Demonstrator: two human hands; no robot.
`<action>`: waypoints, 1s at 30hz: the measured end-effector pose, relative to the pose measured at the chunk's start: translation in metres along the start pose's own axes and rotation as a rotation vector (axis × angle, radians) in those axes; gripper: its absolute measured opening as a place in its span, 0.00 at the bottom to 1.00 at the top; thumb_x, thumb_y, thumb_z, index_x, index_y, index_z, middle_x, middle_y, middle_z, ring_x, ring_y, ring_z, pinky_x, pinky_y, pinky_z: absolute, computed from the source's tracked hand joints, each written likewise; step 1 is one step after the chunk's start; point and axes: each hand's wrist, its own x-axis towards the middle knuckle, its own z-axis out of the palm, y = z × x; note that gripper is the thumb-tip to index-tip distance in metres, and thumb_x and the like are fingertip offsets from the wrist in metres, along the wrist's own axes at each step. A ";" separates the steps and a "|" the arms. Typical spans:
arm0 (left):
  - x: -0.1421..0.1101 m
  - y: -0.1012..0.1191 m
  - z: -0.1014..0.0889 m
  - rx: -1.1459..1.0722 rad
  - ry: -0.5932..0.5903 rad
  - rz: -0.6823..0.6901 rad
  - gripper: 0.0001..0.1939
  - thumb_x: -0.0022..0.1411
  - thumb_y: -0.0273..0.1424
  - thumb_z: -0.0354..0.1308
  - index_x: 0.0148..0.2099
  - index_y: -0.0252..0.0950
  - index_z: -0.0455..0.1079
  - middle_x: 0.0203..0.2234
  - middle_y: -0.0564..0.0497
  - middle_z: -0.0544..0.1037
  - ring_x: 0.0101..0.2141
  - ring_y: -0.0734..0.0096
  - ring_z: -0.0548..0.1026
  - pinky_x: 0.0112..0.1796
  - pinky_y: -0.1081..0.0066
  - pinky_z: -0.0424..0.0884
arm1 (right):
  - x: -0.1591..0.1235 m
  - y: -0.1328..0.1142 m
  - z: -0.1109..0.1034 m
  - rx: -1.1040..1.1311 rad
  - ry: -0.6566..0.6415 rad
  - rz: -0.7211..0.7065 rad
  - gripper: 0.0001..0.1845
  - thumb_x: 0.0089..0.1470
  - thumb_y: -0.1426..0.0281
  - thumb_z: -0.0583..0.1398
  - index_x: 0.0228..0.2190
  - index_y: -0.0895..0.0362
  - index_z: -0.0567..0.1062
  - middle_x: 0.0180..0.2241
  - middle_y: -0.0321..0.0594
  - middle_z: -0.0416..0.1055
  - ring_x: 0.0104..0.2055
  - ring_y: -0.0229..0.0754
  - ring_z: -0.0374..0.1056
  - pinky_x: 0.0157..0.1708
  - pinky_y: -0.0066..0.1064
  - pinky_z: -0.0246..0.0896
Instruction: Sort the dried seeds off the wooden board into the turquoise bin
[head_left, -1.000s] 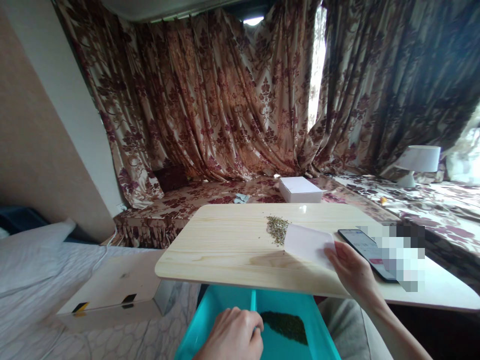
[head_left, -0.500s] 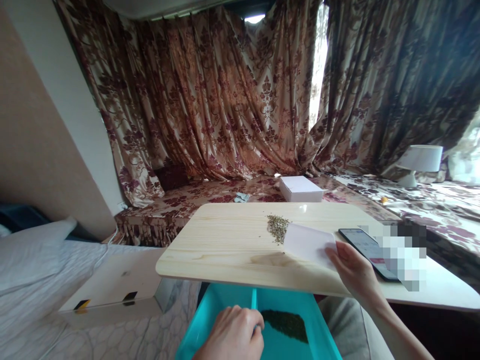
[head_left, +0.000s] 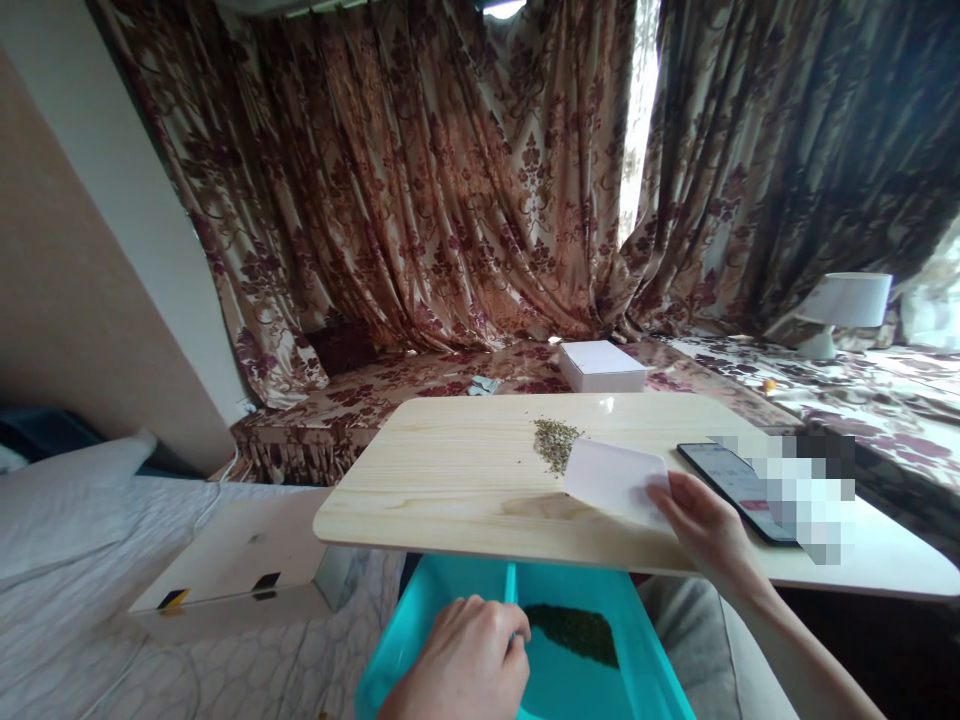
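Note:
My right hand [head_left: 701,515] pinches a white plastic card or sheet [head_left: 619,480] by its right end. The card's left edge touches a pile of small greenish-brown dried seeds or herb bits [head_left: 553,442] on the wooden tabletop [head_left: 435,470]. Below the table's front edge, my left hand [head_left: 469,655] is closed with curled fingers at the middle divider of a teal two-part bin [head_left: 645,640]; its fingertips are partly hidden. A dark mass of similar bits [head_left: 574,632] lies in the bin's right compartment.
A phone [head_left: 731,490] lies on the table beside my right hand, partly blurred out. Beyond the table are a white box [head_left: 601,366] and a lamp [head_left: 847,300]. A white carton [head_left: 240,560] rests on the bed at left. My knee [head_left: 697,640] is right of the bin.
The camera has tilted slightly, so the table and bin sit higher in view. The card has shifted little against the pile; both hands keep their grips.

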 end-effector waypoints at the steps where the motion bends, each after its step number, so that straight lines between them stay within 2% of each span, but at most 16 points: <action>1: 0.000 0.000 0.000 0.000 -0.001 -0.001 0.20 0.62 0.28 0.45 0.47 0.41 0.76 0.42 0.47 0.78 0.46 0.57 0.72 0.48 0.64 0.65 | -0.001 -0.003 0.000 0.004 -0.012 -0.002 0.26 0.33 0.45 0.68 0.27 0.53 0.77 0.28 0.43 0.80 0.33 0.50 0.76 0.36 0.38 0.72; 7: -0.002 0.004 -0.004 0.006 -0.027 -0.015 0.20 0.63 0.28 0.44 0.49 0.40 0.75 0.44 0.46 0.77 0.48 0.57 0.71 0.49 0.64 0.64 | -0.018 -0.022 -0.004 0.000 -0.196 0.064 0.27 0.33 0.45 0.68 0.26 0.54 0.79 0.28 0.44 0.80 0.32 0.49 0.75 0.31 0.35 0.73; 9: -0.002 0.004 -0.004 0.020 -0.038 -0.022 0.20 0.64 0.28 0.44 0.49 0.40 0.75 0.45 0.46 0.77 0.48 0.56 0.71 0.49 0.63 0.64 | -0.025 -0.023 -0.009 0.009 -0.282 0.105 0.27 0.33 0.45 0.68 0.26 0.55 0.79 0.28 0.44 0.80 0.31 0.49 0.75 0.29 0.34 0.73; 11: -0.001 0.004 -0.003 0.042 -0.036 -0.017 0.20 0.63 0.27 0.44 0.48 0.39 0.76 0.43 0.45 0.77 0.47 0.56 0.72 0.49 0.63 0.65 | -0.029 -0.023 -0.019 0.018 -0.310 0.139 0.26 0.32 0.46 0.68 0.26 0.54 0.80 0.28 0.44 0.80 0.32 0.51 0.76 0.29 0.35 0.74; 13: 0.000 0.004 0.000 0.065 -0.046 -0.002 0.20 0.62 0.27 0.45 0.47 0.39 0.76 0.42 0.45 0.78 0.46 0.55 0.73 0.49 0.62 0.65 | -0.029 -0.021 -0.033 0.034 -0.223 0.162 0.24 0.28 0.49 0.70 0.26 0.53 0.81 0.28 0.44 0.81 0.33 0.53 0.76 0.29 0.35 0.74; 15: 0.002 0.007 0.001 0.092 -0.064 0.020 0.20 0.61 0.27 0.45 0.46 0.39 0.77 0.41 0.44 0.78 0.46 0.54 0.73 0.48 0.61 0.65 | -0.025 -0.020 -0.050 0.054 -0.052 0.180 0.22 0.22 0.52 0.72 0.23 0.51 0.81 0.27 0.43 0.80 0.32 0.54 0.76 0.27 0.34 0.73; 18: 0.005 0.024 -0.001 0.162 -0.092 0.076 0.20 0.60 0.26 0.44 0.46 0.35 0.77 0.40 0.40 0.78 0.45 0.52 0.73 0.47 0.60 0.66 | -0.016 -0.018 -0.072 0.013 0.111 0.201 0.16 0.24 0.58 0.72 0.22 0.50 0.81 0.29 0.44 0.81 0.33 0.53 0.76 0.27 0.32 0.72; 21: 0.010 0.051 -0.004 0.285 -0.228 0.167 0.21 0.58 0.24 0.44 0.45 0.30 0.77 0.37 0.36 0.79 0.43 0.50 0.75 0.45 0.59 0.67 | -0.007 -0.014 -0.081 -0.013 0.220 0.180 0.17 0.28 0.57 0.71 0.25 0.50 0.81 0.31 0.41 0.82 0.31 0.50 0.75 0.24 0.33 0.70; 25: 0.020 0.080 -0.002 0.386 -0.256 0.286 0.19 0.58 0.24 0.45 0.43 0.26 0.77 0.34 0.34 0.79 0.39 0.50 0.76 0.44 0.58 0.67 | 0.002 -0.010 -0.074 -0.060 0.235 0.153 0.17 0.31 0.54 0.68 0.25 0.50 0.79 0.29 0.40 0.81 0.29 0.48 0.74 0.22 0.31 0.67; 30: 0.030 0.093 0.011 0.450 -0.254 0.392 0.18 0.59 0.25 0.46 0.42 0.26 0.77 0.32 0.35 0.79 0.36 0.50 0.77 0.42 0.56 0.68 | 0.014 -0.011 -0.056 -0.130 0.136 0.135 0.15 0.33 0.56 0.65 0.25 0.51 0.77 0.27 0.40 0.81 0.32 0.51 0.76 0.29 0.35 0.69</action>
